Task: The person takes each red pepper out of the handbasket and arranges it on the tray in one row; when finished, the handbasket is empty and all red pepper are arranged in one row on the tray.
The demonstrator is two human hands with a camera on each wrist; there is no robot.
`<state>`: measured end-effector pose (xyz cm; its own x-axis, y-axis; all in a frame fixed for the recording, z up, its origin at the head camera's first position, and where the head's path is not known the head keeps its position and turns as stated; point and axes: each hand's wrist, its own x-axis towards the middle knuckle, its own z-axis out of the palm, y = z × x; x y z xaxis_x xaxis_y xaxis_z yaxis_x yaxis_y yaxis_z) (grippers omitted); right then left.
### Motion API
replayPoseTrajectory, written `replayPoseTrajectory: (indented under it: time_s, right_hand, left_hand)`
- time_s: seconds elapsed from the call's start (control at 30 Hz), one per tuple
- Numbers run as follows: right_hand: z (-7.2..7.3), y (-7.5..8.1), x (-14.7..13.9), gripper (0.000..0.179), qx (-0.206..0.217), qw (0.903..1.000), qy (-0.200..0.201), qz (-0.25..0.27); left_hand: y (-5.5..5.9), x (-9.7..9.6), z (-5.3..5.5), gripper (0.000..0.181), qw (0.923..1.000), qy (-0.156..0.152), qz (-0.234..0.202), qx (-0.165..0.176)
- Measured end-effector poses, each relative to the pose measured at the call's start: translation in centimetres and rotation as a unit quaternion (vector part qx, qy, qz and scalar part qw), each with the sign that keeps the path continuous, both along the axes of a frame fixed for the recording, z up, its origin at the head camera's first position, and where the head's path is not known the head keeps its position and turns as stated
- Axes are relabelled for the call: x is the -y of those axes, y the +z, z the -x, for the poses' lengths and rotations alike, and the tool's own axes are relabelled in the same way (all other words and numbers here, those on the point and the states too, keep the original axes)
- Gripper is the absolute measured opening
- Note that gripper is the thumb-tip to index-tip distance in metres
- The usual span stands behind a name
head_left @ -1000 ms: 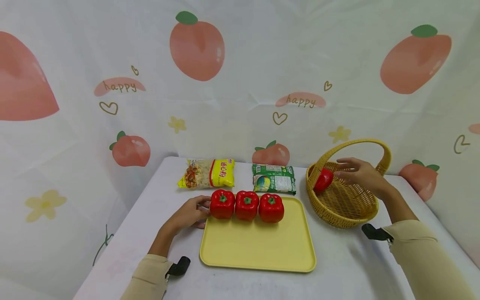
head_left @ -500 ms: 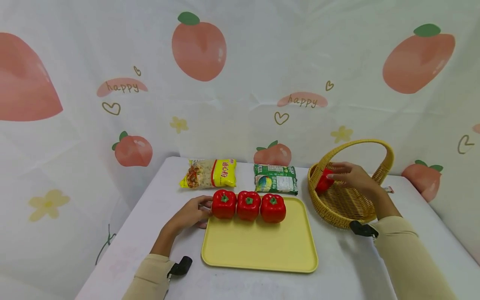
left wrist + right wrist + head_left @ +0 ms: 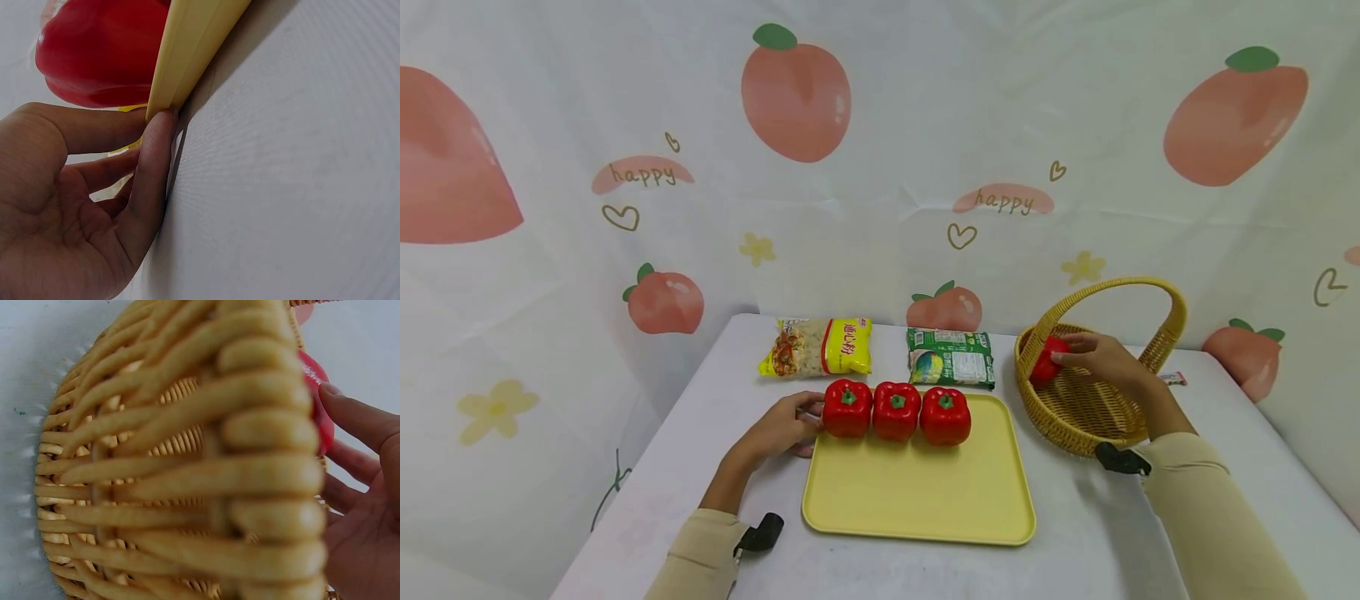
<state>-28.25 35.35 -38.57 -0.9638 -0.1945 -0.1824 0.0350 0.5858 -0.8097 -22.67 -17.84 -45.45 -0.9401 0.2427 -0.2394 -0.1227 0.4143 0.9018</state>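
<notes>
In the head view my left hand (image 3: 781,427) is at the left rim of a yellow tray (image 3: 917,496). The left wrist view shows its thumb and a finger pinching the tray's edge (image 3: 187,53). Three red bell peppers (image 3: 897,412) stand in a row along the tray's far side, green stems up. At the right, my right hand (image 3: 1105,360) reaches into a wicker basket (image 3: 1060,433) and grips another red bell pepper (image 3: 1045,365) near its left wall. In the right wrist view the basket's side hides much of that bell pepper (image 3: 320,425), while the thumb presses on it.
Behind the tray lie a yellow bag of pasta (image 3: 820,347) and a green packet (image 3: 951,358). The basket's tall handle (image 3: 1112,285) arches over the right hand. A small wrapped item (image 3: 1172,378) lies right of the basket. A printed cloth (image 3: 880,167) hangs behind the table.
My right hand has moved left and lower in the basket, from above the bell pepper's right side onto the pepper. My left hand and the tray have stayed in place.
</notes>
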Motion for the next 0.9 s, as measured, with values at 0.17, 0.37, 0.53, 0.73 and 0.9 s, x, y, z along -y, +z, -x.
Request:
replayPoseTrajectory:
  time_s: [0.17, 0.37, 0.53, 0.73, 0.9]
  right_hand:
    - [-0.1, 0.0, 0.0, 0.076, 0.004, 0.9999, 0.001, 0.012]
    - [0.1, -0.4, -0.2, 0.076, 0.004, 0.9999, 0.001, 0.015]
    - [0.2, -0.9, -0.3, 0.076, 0.006, 0.9993, -0.007, 0.037]
    - [0.0, -1.1, -0.2, 0.072, 0.002, 0.9984, -0.013, 0.055]
    - [-0.4, -0.9, 0.1, 0.069, 0.004, 0.9983, -0.022, 0.053]
  left_hand:
    - [-0.2, 0.1, 0.1, 0.062, 1.0000, 0.000, -0.009, 0.004]
    - [-0.3, 0.1, 0.1, 0.061, 1.0000, 0.001, -0.006, 0.004]
    - [-0.3, 0.0, 0.1, 0.061, 1.0000, 0.002, -0.001, 0.001]
    - [-0.3, 0.0, 0.1, 0.061, 1.0000, 0.003, 0.000, 0.001]
    - [-0.2, 0.0, 0.0, 0.060, 1.0000, 0.003, 0.002, 0.001]
